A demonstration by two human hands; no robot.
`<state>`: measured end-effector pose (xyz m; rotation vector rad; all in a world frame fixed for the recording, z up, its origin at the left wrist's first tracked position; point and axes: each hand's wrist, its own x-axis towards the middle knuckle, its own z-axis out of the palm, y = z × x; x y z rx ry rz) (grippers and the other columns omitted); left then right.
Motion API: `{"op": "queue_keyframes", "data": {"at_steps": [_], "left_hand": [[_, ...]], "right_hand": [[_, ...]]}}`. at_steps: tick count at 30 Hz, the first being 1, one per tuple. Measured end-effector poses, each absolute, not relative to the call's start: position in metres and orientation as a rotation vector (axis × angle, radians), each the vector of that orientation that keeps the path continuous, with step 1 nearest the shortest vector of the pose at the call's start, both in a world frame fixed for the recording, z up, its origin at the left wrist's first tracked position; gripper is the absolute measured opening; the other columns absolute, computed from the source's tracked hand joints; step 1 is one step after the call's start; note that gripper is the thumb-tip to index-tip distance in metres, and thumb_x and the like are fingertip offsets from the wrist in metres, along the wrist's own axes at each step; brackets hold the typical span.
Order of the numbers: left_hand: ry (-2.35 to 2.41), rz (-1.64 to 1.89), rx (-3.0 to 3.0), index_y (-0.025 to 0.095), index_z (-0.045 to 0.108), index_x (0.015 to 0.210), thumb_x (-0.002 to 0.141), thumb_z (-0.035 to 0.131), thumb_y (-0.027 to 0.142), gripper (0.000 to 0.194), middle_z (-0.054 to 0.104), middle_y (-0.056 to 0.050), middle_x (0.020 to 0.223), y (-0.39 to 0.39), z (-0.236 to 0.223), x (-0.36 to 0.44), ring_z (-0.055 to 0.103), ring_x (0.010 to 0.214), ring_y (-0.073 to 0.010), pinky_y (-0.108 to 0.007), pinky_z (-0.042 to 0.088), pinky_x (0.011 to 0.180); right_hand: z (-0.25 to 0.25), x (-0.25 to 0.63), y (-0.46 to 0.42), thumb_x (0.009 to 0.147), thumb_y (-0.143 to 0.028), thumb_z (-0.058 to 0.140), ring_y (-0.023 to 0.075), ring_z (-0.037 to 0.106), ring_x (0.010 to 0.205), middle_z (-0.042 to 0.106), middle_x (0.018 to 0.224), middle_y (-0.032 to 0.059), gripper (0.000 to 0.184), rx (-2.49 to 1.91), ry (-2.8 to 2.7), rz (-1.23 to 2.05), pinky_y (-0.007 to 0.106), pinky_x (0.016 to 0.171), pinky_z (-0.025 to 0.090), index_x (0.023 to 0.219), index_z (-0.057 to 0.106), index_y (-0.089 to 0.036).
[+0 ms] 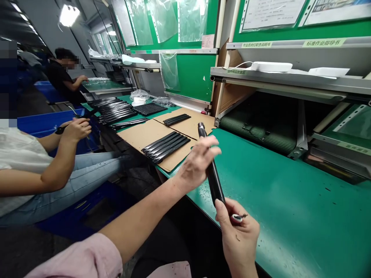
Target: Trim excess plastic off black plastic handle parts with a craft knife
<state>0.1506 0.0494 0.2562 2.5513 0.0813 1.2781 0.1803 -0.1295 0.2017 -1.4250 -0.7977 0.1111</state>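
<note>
I hold a long black glossy bar point(213, 175) upright and tilted over the near edge of the green bench point(278, 200). My left hand point(197, 164) wraps its middle with the fingers spread across it. My right hand point(239, 235) grips the bar's lower end, where a small metal tip point(237, 218) shows. Just behind the bar, several more black bars point(165, 146) lie side by side on a cardboard sheet point(142, 134). A smaller group of bars point(176, 119) lies on a second cardboard sheet point(197, 125) further back.
A seated co-worker's hand point(75, 129) holds something thin at my left, over blue crates point(43, 121). More black bars point(116, 110) and plastic bags point(139, 94) lie further down the bench. Another person point(62, 75) works far back. A shelf point(290, 79) and dark ribbed roll point(257, 133) stand at right.
</note>
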Motion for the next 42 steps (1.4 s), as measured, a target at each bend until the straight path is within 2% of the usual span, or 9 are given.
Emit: {"op": "queue_keyframes", "data": {"at_steps": [2, 5, 7, 9, 15, 18, 24, 30, 42], "left_hand": [[0.405, 1.382, 1.935, 0.022, 0.054, 0.112, 0.092, 0.046, 0.015, 0.022, 0.058, -0.008, 0.115, 0.043, 0.251, 0.153, 0.059, 0.108, -0.0193, -0.038, 0.049, 0.097], [0.576, 1.105, 1.141, 0.021, 0.051, 0.111, 0.096, 0.045, 0.032, 0.019, 0.061, -0.005, 0.099, 0.027, 0.244, 0.152, 0.065, 0.074, -0.0137, -0.028, 0.056, 0.066], [0.575, 0.937, 0.92, 0.02, 0.052, 0.107, 0.097, 0.043, 0.042, 0.025, 0.056, 0.002, 0.074, 0.016, 0.241, 0.149, 0.049, 0.044, -0.0074, -0.019, 0.042, 0.041], [0.554, 0.906, 0.882, 0.018, 0.053, 0.103, 0.097, 0.046, 0.044, 0.027, 0.041, 0.008, 0.056, 0.01, 0.243, 0.146, 0.03, 0.034, -0.0043, -0.015, 0.025, 0.033], [0.516, 0.715, 0.901, 0.018, 0.052, 0.093, 0.099, 0.04, 0.047, 0.031, 0.026, 0.011, 0.047, 0.018, 0.248, 0.142, 0.018, 0.033, -0.0047, -0.014, 0.015, 0.032], [0.505, 0.676, 0.9, 0.019, 0.052, 0.092, 0.096, 0.046, 0.051, 0.033, 0.027, 0.011, 0.047, 0.019, 0.244, 0.142, 0.018, 0.033, -0.0045, -0.014, 0.015, 0.032], [0.487, 0.647, 0.864, 0.018, 0.052, 0.09, 0.093, 0.053, 0.052, 0.034, 0.027, 0.012, 0.046, 0.021, 0.236, 0.14, 0.017, 0.033, -0.0041, -0.014, 0.014, 0.032], [0.502, 0.647, 0.814, 0.019, 0.051, 0.089, 0.099, 0.04, 0.047, 0.032, 0.027, 0.011, 0.046, 0.025, 0.237, 0.139, 0.018, 0.032, -0.0045, -0.013, 0.015, 0.031], [0.497, 0.652, 0.811, 0.02, 0.051, 0.09, 0.098, 0.041, 0.05, 0.033, 0.025, 0.011, 0.046, 0.02, 0.235, 0.141, 0.016, 0.032, -0.0052, -0.014, 0.014, 0.031]], "right_hand": [[0.199, 0.172, -0.126, 0.09, -0.027, 0.068, 0.0087, 0.039, 0.046, 0.05, 0.06, -0.0046, 0.008, -1.447, -0.807, -0.038, 0.022, 0.042, 0.032, 0.087, 0.071, -0.019], [0.193, 0.164, -0.123, 0.091, -0.02, 0.066, 0.0093, 0.045, 0.05, 0.056, 0.067, -0.0032, 0.005, -1.466, -0.946, -0.16, 0.022, 0.048, 0.036, 0.095, 0.069, -0.019], [0.19, 0.162, -0.123, 0.094, -0.018, 0.062, 0.0105, 0.047, 0.053, 0.056, 0.067, -0.0024, 0.008, -1.463, -1.125, -0.148, 0.024, 0.052, 0.036, 0.1, 0.067, -0.017], [0.188, 0.164, -0.126, 0.097, -0.02, 0.058, 0.0119, 0.046, 0.053, 0.051, 0.064, -0.0028, 0.008, -1.485, -1.298, -0.106, 0.026, 0.052, 0.033, 0.096, 0.066, -0.017], [0.193, 0.182, -0.128, 0.096, -0.067, 0.048, 0.0202, 0.055, 0.072, 0.058, 0.081, 0.0036, 0.051, -1.807, -1.471, -0.111, 0.03, 0.06, 0.033, 0.099, 0.059, -0.017], [0.195, 0.189, -0.126, 0.095, -0.075, 0.035, 0.0217, 0.054, 0.074, 0.057, 0.082, 0.0043, 0.06, -1.922, -1.551, -0.211, 0.032, 0.059, 0.03, 0.091, 0.056, -0.019], [0.192, 0.182, -0.135, 0.102, -0.059, 0.038, 0.0175, 0.042, 0.057, 0.044, 0.063, -0.001, 0.051, -1.794, -1.702, -0.346, 0.033, 0.055, 0.023, 0.068, 0.046, -0.022], [0.188, 0.179, -0.145, 0.103, -0.025, 0.048, 0.0183, 0.061, 0.087, 0.064, 0.096, 0.0052, 0.02, -1.526, -1.312, 0.101, 0.028, 0.073, 0.046, 0.11, 0.065, -0.02], [0.18, 0.179, -0.143, 0.093, -0.022, 0.068, 0.0171, 0.065, 0.086, 0.069, 0.094, 0.0031, 0.012, -1.506, -1.133, -0.037, 0.027, 0.074, 0.054, 0.105, 0.072, -0.022]]}}
